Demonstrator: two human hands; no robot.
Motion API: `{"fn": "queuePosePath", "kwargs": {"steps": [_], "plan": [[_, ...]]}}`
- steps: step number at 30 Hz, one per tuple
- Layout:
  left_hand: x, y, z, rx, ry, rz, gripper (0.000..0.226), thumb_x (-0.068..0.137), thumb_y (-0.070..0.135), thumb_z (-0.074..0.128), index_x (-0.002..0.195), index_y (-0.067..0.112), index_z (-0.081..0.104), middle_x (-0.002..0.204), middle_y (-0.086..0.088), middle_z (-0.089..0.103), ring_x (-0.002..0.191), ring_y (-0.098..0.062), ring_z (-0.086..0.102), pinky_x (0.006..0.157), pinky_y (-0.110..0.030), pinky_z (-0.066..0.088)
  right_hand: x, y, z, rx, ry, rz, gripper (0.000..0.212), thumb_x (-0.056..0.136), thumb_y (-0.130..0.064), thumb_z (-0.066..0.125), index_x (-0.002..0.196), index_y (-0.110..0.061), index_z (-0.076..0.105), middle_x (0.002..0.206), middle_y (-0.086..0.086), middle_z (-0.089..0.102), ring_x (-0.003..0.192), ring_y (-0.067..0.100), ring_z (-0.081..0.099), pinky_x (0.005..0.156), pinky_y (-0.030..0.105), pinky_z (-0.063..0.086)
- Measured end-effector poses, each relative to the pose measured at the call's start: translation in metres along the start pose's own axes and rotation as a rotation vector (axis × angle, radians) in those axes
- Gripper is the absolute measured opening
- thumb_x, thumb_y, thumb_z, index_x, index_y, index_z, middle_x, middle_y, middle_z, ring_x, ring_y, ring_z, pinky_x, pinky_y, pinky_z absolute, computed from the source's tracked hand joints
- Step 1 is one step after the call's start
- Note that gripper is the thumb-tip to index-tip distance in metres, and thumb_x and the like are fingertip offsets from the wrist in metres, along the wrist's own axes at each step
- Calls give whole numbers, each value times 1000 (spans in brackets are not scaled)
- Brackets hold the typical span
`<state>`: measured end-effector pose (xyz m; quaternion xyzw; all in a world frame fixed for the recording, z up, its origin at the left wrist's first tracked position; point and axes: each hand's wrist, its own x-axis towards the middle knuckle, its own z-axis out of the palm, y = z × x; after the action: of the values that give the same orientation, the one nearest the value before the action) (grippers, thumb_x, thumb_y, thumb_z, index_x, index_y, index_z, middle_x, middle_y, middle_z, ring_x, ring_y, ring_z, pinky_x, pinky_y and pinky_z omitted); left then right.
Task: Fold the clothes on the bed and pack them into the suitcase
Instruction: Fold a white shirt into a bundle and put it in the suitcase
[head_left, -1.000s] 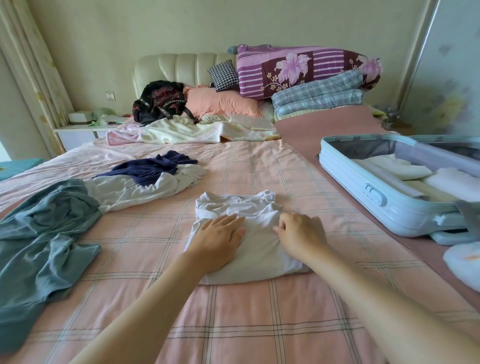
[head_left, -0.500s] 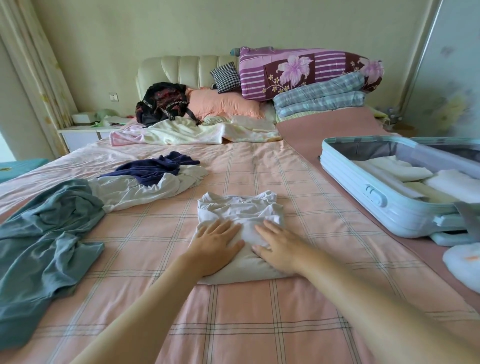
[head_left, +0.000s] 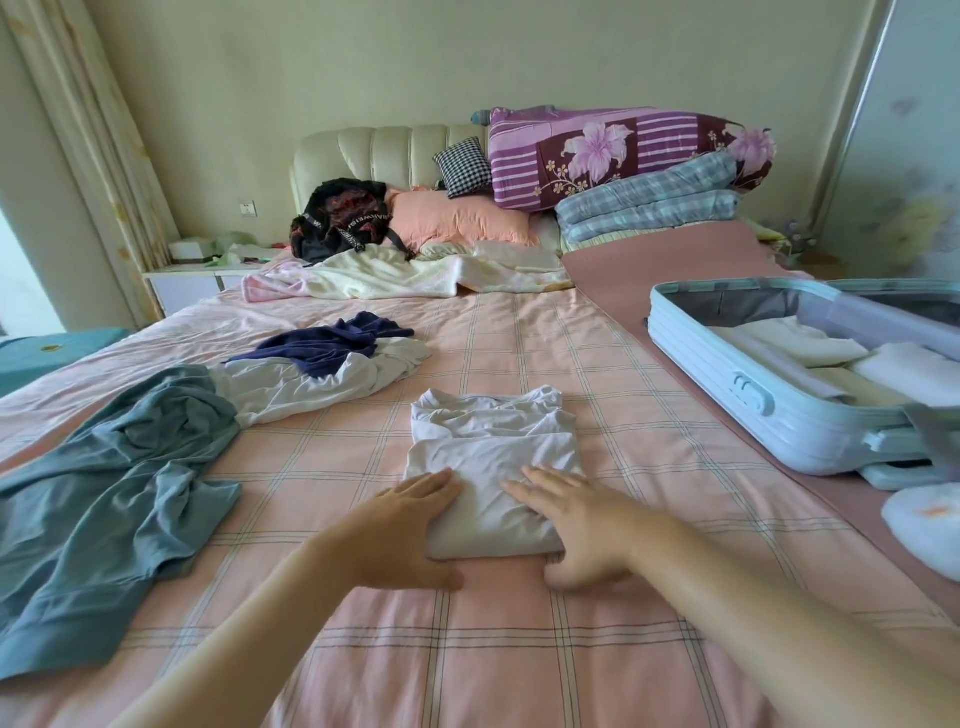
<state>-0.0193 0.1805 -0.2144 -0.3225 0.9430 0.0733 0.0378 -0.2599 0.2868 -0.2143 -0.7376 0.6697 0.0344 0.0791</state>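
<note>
Item in hand: white folded cotton top (head_left: 493, 467), mid-bed on the pink checked sheet (head_left: 519, 649). Left hand (head_left: 410, 530) and right hand (head_left: 576, 535) lie flat on its near end, fingers straight, gripping nothing.
Packed: pale folded pieces inside the open light-blue hard-shell suitcase (head_left: 717, 384), to the right.
Unfolded: crumpled teal garment (head_left: 119, 493); rumpled white garment (head_left: 311, 384); navy garment (head_left: 322, 345) lying partly on it.
Roughly half done, by my reckoning.

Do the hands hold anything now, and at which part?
Nothing is clearly gripped: the left hand and right hand rest, fingers straight, on the near end of the folded white cloth garment.
</note>
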Motion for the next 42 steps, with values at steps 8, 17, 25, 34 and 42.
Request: {"fn": "queuePosePath", "kwargs": {"steps": [8, 17, 25, 34, 42], "plan": [[-7, 8, -22, -230, 121, -148, 18, 87, 17, 50, 76, 24, 61, 72, 9, 61, 68, -13, 56, 58, -22, 38, 0, 0, -28, 176, 100, 121, 20, 77, -4, 45, 82, -17, 59, 91, 2, 64, 88, 25, 60, 72, 34, 48], [5, -7, -32, -362, 178, -271, 18, 86, 27, 61, 70, 21, 55, 72, 5, 57, 68, -16, 51, 60, -29, 39, -7, 18, -35, 332, 278, 215, 12, 82, -23, 58, 70, -25, 58, 75, -7, 55, 74, 19, 52, 63, 30, 35], [35, 58, -2, -11, 513, 44, 42, 101, 33, 42, 141, 25, 49, 143, 9, 52, 135, -14, 43, 115, -33, 26, 38, 28, 5, -119, 517, 257, 23, 99, -30, 50, 116, -29, 64, 114, -3, 70, 104, 23, 66, 80, 32, 45], [33, -4, 15, -103, 320, 105, 81, 78, 63, 67, 148, 36, 36, 153, 14, 39, 136, -12, 42, 114, -34, 34, 43, 45, 18, -213, 763, 153, 38, 73, -9, 78, 107, -18, 65, 101, 5, 59, 83, 27, 58, 68, 36, 45], [1, -34, 11, -293, 522, 115, 25, 69, 33, 89, 83, 25, 69, 76, 17, 62, 76, -6, 60, 67, -19, 49, 10, 28, 9, 19, 461, -157, 26, 68, -50, 52, 82, -29, 45, 85, -15, 46, 78, 14, 50, 71, 27, 42]]}}
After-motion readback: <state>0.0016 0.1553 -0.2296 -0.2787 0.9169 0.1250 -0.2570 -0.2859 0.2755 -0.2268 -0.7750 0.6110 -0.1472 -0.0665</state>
